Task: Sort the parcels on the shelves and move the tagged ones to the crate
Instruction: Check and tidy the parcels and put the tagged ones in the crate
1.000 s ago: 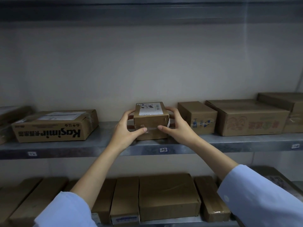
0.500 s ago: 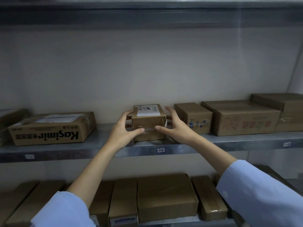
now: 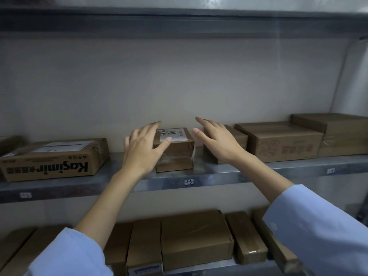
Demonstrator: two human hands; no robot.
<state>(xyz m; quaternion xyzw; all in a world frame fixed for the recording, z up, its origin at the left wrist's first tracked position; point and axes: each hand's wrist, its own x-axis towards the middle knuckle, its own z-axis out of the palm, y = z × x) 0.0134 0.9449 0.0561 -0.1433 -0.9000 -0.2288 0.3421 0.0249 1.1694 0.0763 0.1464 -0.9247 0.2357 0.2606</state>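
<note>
Left hand (image 3: 142,149) and right hand (image 3: 218,145), fingers spread, hold nothing beside the parcel (image 3: 177,156), lying label up, lengthwise front-to-back.

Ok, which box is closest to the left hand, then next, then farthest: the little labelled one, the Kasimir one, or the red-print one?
1. Little labelled box: middle, right at the left hand.
2. Kasimir box: on the left.
3. Red-print box: far right.

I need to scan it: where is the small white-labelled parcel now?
Head view, centre: the small labelled parcel stands on the middle shelf, between the Kasimir box to its left and a plain box to its right.
</note>
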